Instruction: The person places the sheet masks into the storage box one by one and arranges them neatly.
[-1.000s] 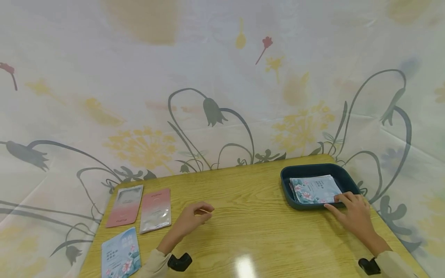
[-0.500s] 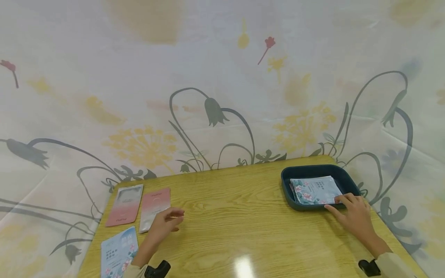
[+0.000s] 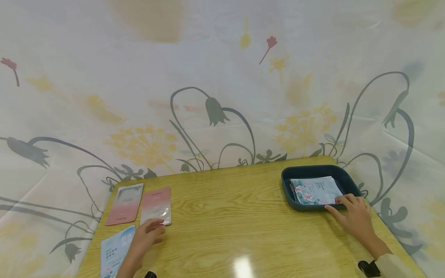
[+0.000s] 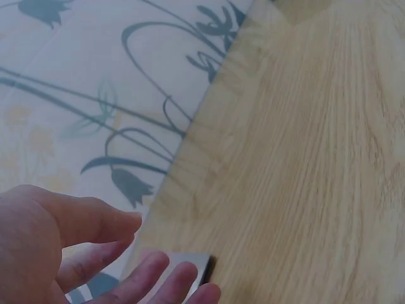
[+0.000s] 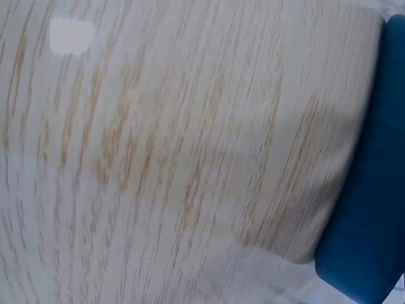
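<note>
At lower left, the left hand (image 3: 146, 236), fingers loosely bent, holds nothing near the right-hand pink packet (image 3: 155, 201); pinching its edge seems best. At right, the right hand (image 3: 355, 215) pinches the blue tray (image 3: 306, 207).

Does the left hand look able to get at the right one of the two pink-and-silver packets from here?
Likely yes: the left hand appears to hold nothing, its fingers overlap the near end of that packet in the head view, and nothing else seems to cover it. I can't tell whether they touch.
</note>
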The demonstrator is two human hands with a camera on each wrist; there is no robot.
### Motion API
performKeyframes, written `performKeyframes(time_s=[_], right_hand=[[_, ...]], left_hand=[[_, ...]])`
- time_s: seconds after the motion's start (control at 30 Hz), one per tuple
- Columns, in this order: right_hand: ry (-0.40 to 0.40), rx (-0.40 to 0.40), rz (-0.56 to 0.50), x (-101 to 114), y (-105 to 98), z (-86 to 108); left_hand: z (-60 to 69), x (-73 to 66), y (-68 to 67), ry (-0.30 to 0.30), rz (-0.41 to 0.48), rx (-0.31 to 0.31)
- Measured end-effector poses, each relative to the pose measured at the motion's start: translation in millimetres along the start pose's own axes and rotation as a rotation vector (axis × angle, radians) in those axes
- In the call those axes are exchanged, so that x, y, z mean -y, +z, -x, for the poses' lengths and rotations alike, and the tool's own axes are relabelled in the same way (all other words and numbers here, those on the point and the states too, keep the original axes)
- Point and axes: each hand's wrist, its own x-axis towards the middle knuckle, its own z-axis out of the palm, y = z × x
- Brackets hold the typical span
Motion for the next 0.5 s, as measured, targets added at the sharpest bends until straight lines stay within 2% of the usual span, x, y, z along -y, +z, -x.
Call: performKeyframes(time_s=[0.23, 0.5], right_hand=[[-0.009, -0.008, 0.001, -1.4, 1.2, -0.5], [-0.012, -0.009, -0.002, -2.0, 1.2, 0.4]], left_hand=[[-1.5, 14.5, -14.3, -0.081, 0.087, -0.065], [-2.4, 22.2, -22.3, -0.145, 0.171, -0.12]])
